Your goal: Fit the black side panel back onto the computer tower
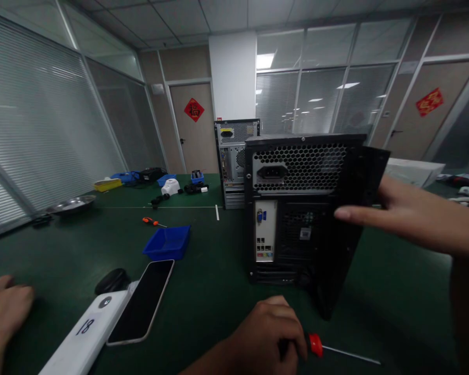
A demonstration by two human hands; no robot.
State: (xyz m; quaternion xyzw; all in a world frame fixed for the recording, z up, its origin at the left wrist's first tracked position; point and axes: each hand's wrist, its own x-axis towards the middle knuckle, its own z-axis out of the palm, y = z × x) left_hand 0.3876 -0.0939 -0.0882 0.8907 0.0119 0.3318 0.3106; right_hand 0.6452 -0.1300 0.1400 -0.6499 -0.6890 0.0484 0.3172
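Note:
A black computer tower (pixel 297 229) stands upright in front of me, its rear with power socket and ports facing me. My right hand (pixel 410 213) grips the tower's black side panel (pixel 346 245), thumb on the near face and the other fingers hidden behind. The panel stands out at an angle from the case's right side. Low in the middle, my left hand (pixel 271 333) is closed around the handle of a screwdriver (pixel 316 345) with a red collar. Its metal shaft points right, close above the green table.
Another person's hand (pixel 8 307) rests at the far left. Nearby lie a smartphone (pixel 143 302), a white device marked 18 (pixel 88 333) and a blue tray (pixel 168 243). Behind are an orange-handled screwdriver (pixel 151 222), a second tower (pixel 234 161) and a metal bowl (pixel 73 205).

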